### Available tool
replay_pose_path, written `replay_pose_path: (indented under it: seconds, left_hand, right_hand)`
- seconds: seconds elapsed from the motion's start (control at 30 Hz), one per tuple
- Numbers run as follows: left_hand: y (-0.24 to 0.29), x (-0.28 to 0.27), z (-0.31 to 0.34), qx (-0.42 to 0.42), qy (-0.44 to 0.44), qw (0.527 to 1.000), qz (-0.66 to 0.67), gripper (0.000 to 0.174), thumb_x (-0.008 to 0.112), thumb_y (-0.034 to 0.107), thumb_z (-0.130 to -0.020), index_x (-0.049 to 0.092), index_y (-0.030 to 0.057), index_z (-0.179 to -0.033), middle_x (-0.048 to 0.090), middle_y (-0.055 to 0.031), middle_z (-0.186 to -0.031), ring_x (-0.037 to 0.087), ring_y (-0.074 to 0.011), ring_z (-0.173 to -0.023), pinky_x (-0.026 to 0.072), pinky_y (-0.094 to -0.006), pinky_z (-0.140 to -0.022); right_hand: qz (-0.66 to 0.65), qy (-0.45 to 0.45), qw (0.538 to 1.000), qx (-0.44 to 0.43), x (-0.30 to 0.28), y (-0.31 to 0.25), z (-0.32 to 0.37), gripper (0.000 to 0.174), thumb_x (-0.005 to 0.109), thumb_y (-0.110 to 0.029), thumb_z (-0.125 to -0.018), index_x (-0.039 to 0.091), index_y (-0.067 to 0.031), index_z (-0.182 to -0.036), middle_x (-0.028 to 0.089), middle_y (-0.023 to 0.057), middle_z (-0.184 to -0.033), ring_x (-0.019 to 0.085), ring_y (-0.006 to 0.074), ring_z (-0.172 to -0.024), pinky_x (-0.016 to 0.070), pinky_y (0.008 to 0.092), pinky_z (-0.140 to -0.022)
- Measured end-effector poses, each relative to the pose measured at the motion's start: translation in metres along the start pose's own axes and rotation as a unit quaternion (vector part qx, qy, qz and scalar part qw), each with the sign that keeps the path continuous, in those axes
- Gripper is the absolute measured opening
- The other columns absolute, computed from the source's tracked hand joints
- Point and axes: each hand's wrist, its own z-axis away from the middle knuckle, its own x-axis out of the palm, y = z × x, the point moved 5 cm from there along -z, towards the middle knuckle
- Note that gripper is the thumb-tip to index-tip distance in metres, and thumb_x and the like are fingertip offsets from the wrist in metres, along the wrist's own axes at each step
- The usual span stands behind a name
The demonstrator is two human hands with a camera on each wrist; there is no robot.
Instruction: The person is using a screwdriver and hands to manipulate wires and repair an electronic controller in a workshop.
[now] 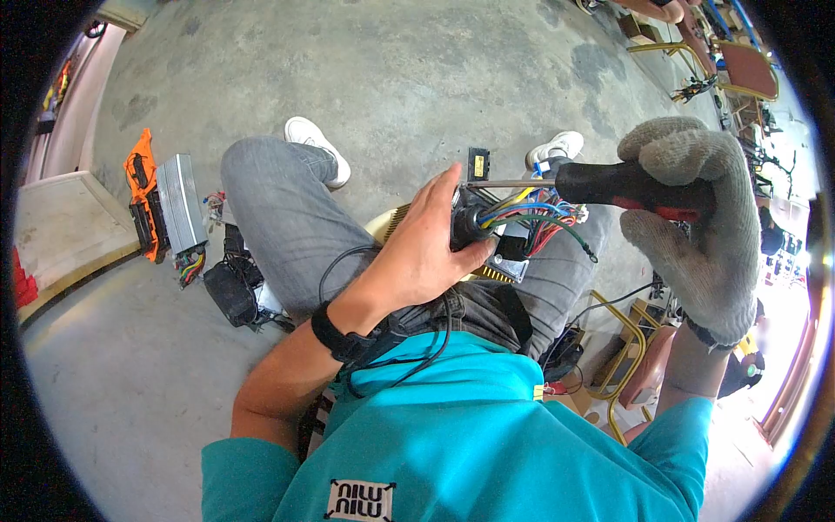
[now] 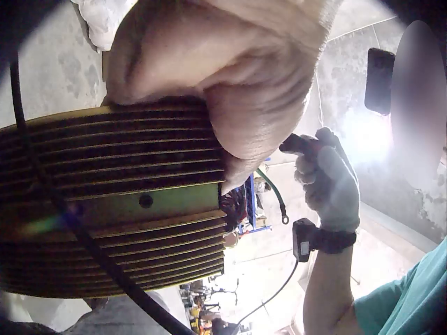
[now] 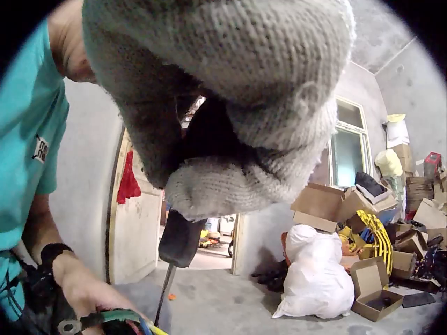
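Observation:
My bare left hand [image 1: 417,239] holds a finned metal controller box [image 2: 112,164] between thumb and fingers, over my lap. From its end comes a bundle of coloured wires [image 1: 548,222], through a black round sleeve [image 1: 470,224]. A green wire [image 2: 274,188] ends in a ring terminal. In a knitted grey glove, my right hand [image 1: 731,217] grips the dark handle of a screwdriver [image 1: 587,184]. Its thin shaft [image 1: 509,184] points left across the wires, with the tip right at the box end beside my left fingertips. The tip itself is hard to make out.
On the floor at left lie a silver finned box [image 1: 180,204], an orange part [image 1: 139,165] and a black pouch-like item [image 1: 230,291]. A small black module [image 1: 478,163] shows beyond the box. Chairs [image 1: 748,70] stand at right. Cardboard boxes [image 3: 377,286] and a white sack [image 3: 318,279] sit by the wall.

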Motion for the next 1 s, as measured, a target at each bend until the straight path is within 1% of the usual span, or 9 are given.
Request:
replay_pose_path:
  seconds: [0.27, 0.47, 0.67, 0.77, 0.83, 0.87, 0.93, 0.97, 1.0]
  left_hand:
    - [0.000, -0.001, 0.000, 0.009, 0.002, 1.000, -0.005, 0.093, 0.081, 0.024, -0.086, 0.027, -0.0162, -0.150, 0.039, -0.0363, -0.151, 0.039, -0.0457, -0.143, 0.0320, -0.0443, -0.121]
    - [-0.008, 0.003, 0.002, 0.039, 0.034, 0.999, -0.010, 0.094, 0.083, 0.028, -0.085, 0.030, -0.0097, -0.152, 0.045, -0.0314, -0.149, 0.047, -0.0405, -0.139, 0.0368, -0.0417, -0.116]
    - [-0.009, 0.003, 0.002, 0.049, 0.034, 0.998, -0.009, 0.096, 0.083, 0.028, -0.085, 0.027, -0.0083, -0.154, 0.045, -0.0304, -0.149, 0.047, -0.0398, -0.140, 0.0361, -0.0416, -0.117]
    - [-0.006, 0.001, 0.002, 0.066, 0.034, 0.997, -0.006, 0.097, 0.083, 0.029, -0.085, 0.026, -0.0065, -0.156, 0.044, -0.0301, -0.151, 0.045, -0.0399, -0.141, 0.0351, -0.0415, -0.117]
    - [-0.006, 0.000, 0.001, 0.064, 0.026, 0.998, 0.006, 0.097, 0.082, 0.029, -0.086, 0.026, -0.0054, -0.156, 0.044, -0.0300, -0.152, 0.044, -0.0400, -0.142, 0.0344, -0.0415, -0.118]
    - [-0.007, 0.000, 0.001, 0.064, 0.027, 0.998, 0.014, 0.097, 0.082, 0.029, -0.086, 0.026, -0.0048, -0.157, 0.043, -0.0299, -0.152, 0.044, -0.0401, -0.143, 0.0339, -0.0415, -0.118]
    - [-0.009, 0.000, 0.001, 0.066, 0.028, 0.997, 0.022, 0.096, 0.082, 0.030, -0.087, 0.026, -0.0041, -0.157, 0.043, -0.0299, -0.153, 0.043, -0.0402, -0.143, 0.0335, -0.0416, -0.118]
    - [-0.008, 0.000, 0.002, 0.076, 0.030, 0.997, 0.016, 0.096, 0.081, 0.030, -0.087, 0.026, -0.0039, -0.157, 0.043, -0.0298, -0.153, 0.043, -0.0402, -0.143, 0.0334, -0.0417, -0.118]
    - [-0.007, 0.000, 0.002, 0.086, 0.032, 0.996, 0.010, 0.096, 0.081, 0.031, -0.087, 0.026, -0.0037, -0.157, 0.043, -0.0297, -0.153, 0.043, -0.0402, -0.144, 0.0333, -0.0418, -0.119]
  right_hand:
    - [-0.006, 0.008, 1.000, 0.023, 0.001, 0.002, 0.000, 0.047, 0.084, -0.002, -0.077, 0.055, -0.0051, -0.114, 0.061, 0.0141, -0.120, 0.064, 0.0253, -0.113, 0.0544, 0.0372, -0.093]
    - [0.151, -0.025, 0.988, -0.012, 0.004, -0.012, -0.009, 0.061, 0.085, 0.002, -0.072, 0.057, -0.0037, -0.127, 0.063, 0.0135, -0.125, 0.068, 0.0272, -0.112, 0.0573, 0.0380, -0.093]
    - [0.177, -0.029, 0.973, -0.142, -0.002, -0.026, -0.015, 0.059, 0.081, 0.005, -0.072, 0.060, -0.0026, -0.127, 0.063, 0.0128, -0.123, 0.068, 0.0247, -0.113, 0.0586, 0.0356, -0.090]
    - [0.183, -0.079, 0.974, -0.111, 0.002, -0.027, -0.015, 0.058, 0.078, 0.008, -0.072, 0.061, -0.0026, -0.126, 0.061, 0.0129, -0.125, 0.067, 0.0255, -0.112, 0.0570, 0.0364, -0.091]
    - [0.145, -0.033, 0.986, 0.071, 0.007, -0.025, -0.017, 0.058, 0.079, 0.008, -0.069, 0.062, -0.0029, -0.124, 0.060, 0.0153, -0.125, 0.066, 0.0285, -0.111, 0.0563, 0.0360, -0.089]
    - [0.146, -0.032, 0.986, 0.070, 0.006, -0.026, -0.015, 0.058, 0.079, 0.008, -0.069, 0.062, -0.0029, -0.124, 0.060, 0.0153, -0.125, 0.066, 0.0285, -0.111, 0.0563, 0.0360, -0.089]
    - [0.173, -0.050, 0.984, -0.006, 0.006, -0.033, -0.014, 0.054, 0.081, 0.004, -0.069, 0.064, -0.0026, -0.120, 0.061, 0.0150, -0.121, 0.067, 0.0268, -0.105, 0.0559, 0.0345, -0.087]
    - [0.169, -0.062, 0.977, -0.119, 0.002, -0.038, -0.021, 0.051, 0.082, 0.001, -0.071, 0.065, -0.0027, -0.118, 0.064, 0.0110, -0.117, 0.069, 0.0239, -0.097, 0.0561, 0.0349, -0.086]
    - [0.169, -0.061, 0.976, -0.120, 0.000, -0.034, -0.024, 0.051, 0.082, 0.001, -0.071, 0.065, -0.0027, -0.118, 0.064, 0.0110, -0.117, 0.069, 0.0239, -0.097, 0.0561, 0.0349, -0.086]
